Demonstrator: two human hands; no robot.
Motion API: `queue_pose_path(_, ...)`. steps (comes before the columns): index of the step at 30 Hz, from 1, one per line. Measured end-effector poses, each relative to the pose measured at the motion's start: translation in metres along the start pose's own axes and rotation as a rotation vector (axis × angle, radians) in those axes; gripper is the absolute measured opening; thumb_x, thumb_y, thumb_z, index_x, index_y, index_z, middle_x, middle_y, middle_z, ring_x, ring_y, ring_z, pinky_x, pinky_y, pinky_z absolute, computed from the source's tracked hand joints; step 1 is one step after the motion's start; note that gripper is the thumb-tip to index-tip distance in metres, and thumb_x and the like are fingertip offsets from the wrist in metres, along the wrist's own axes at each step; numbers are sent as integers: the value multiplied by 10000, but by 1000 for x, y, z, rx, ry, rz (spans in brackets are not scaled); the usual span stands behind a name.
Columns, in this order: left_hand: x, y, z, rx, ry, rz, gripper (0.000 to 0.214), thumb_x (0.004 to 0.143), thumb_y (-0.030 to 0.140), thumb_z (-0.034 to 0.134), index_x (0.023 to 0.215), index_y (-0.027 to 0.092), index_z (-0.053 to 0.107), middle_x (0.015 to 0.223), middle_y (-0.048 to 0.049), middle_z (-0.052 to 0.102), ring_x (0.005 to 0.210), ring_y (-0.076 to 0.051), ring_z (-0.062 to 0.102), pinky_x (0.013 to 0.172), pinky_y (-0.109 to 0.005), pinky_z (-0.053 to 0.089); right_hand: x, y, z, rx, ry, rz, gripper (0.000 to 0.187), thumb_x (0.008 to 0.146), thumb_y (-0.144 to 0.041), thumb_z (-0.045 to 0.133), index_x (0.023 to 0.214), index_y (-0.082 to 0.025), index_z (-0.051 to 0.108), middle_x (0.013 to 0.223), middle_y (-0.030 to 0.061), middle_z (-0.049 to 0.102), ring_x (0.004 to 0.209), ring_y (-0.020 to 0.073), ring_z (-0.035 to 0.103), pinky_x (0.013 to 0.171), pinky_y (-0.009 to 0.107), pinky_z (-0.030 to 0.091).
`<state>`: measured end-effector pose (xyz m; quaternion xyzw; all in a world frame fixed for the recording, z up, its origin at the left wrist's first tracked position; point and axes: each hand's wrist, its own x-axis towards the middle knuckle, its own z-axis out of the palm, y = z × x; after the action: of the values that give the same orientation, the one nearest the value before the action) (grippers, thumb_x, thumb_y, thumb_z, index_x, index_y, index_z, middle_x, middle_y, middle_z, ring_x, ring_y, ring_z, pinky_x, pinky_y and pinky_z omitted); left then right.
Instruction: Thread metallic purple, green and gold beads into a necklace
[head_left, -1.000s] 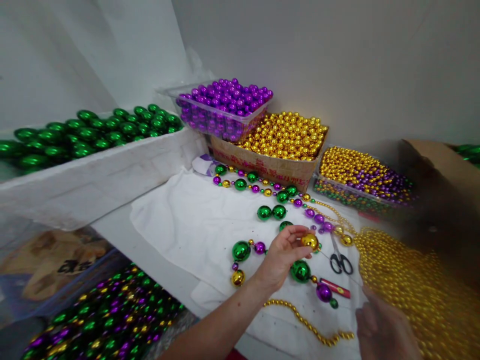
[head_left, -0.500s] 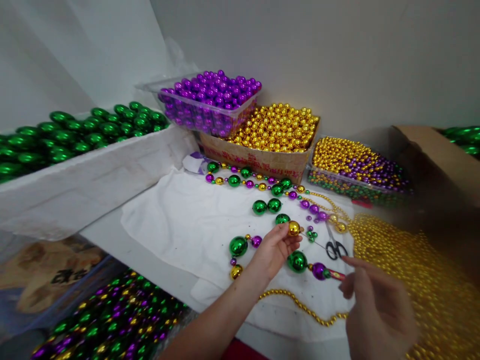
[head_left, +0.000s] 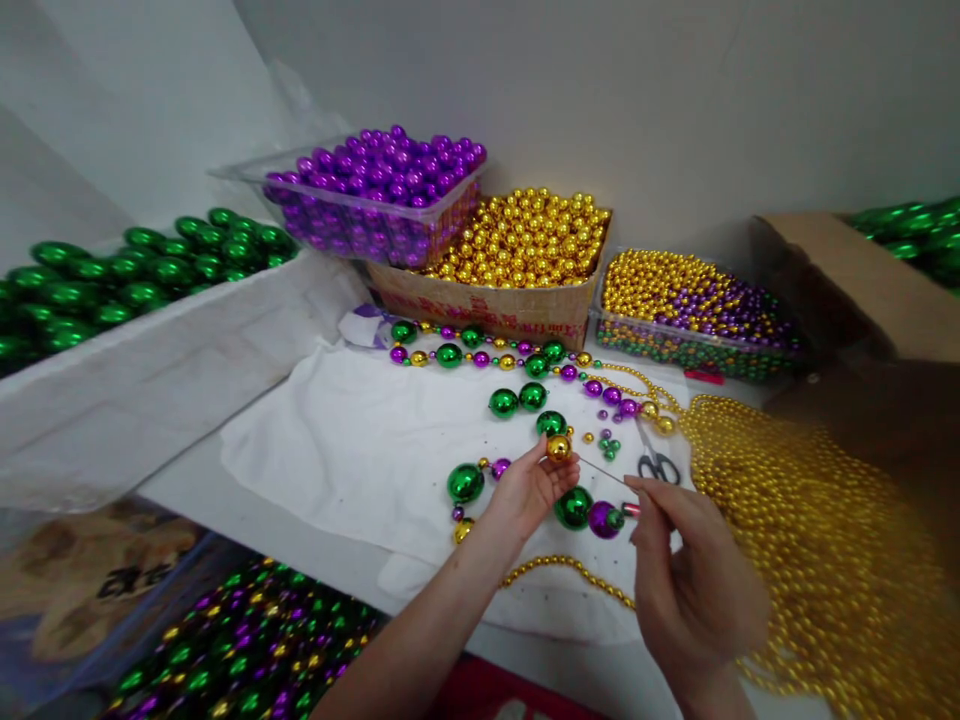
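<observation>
My left hand (head_left: 532,492) pinches a shiny gold bead (head_left: 559,447) between thumb and fingers, above the white cloth. From that bead a thin straight strand (head_left: 604,470) runs to my right hand (head_left: 694,575), whose thumb and forefinger are closed on it. Whether the strand is a cord or a needle, I cannot tell. Below the hands lie a large green bead (head_left: 574,508) and a purple bead (head_left: 603,519), with a small red piece (head_left: 631,510) beside my right fingers. Black-handled scissors (head_left: 658,467) rest just beyond. A green bead (head_left: 551,424) sits behind the gold one.
A finished-looking bead string (head_left: 448,355) stretches along the back of the white cloth (head_left: 322,450). Behind stand a purple bead tub (head_left: 450,205), a gold bead carton (head_left: 480,305) and a small-bead tray (head_left: 675,345). Gold bead chains (head_left: 810,540) are heaped at right.
My right hand has moved left, nearer my left hand, and the strand between them now shows plainly. The camera view has shifted slightly. The gold bead stays in my left hand.
</observation>
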<state>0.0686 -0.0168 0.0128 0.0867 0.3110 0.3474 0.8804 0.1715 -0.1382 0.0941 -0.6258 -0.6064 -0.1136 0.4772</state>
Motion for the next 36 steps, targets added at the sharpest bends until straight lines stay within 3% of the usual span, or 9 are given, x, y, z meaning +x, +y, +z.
queue_pose_path(7, 0, -3, 2, 62, -30, 38, 266, 884, 326, 512, 881, 79, 611, 773, -108, 659, 657, -150, 624, 674, -273, 520, 9, -2, 2, 4, -14, -127, 214, 868, -67, 515, 1072, -114, 562, 928, 85, 645, 872, 136, 607, 751, 228, 458)
queue_pose_path(17, -3, -5, 4, 70, -38, 86, 283, 889, 326, 494, 859, 81, 633, 758, -103, 661, 658, -153, 617, 669, -272, 511, 5, -2, 9, -84, -51, -114, 190, 885, -113, 514, 1059, -119, 587, 924, 65, 666, 822, 138, 618, 689, 222, 461)
queue_pose_path(24, -6, -3, 5, 65, -71, 105, 278, 890, 322, 494, 852, 89, 640, 767, -98, 665, 667, -155, 618, 686, -280, 510, 7, -2, 13, -45, -32, -162, 204, 869, -68, 517, 1061, -101, 577, 917, 78, 664, 858, 134, 610, 736, 213, 459)
queue_pose_path(36, -12, -1, 10, -109, -73, 26, 234, 879, 299, 528, 832, 93, 627, 740, -81, 660, 677, -136, 613, 699, -256, 496, 2, 1, 21, -67, -83, -160, 228, 871, -90, 508, 1089, -125, 568, 959, 79, 671, 871, 147, 627, 733, 230, 476)
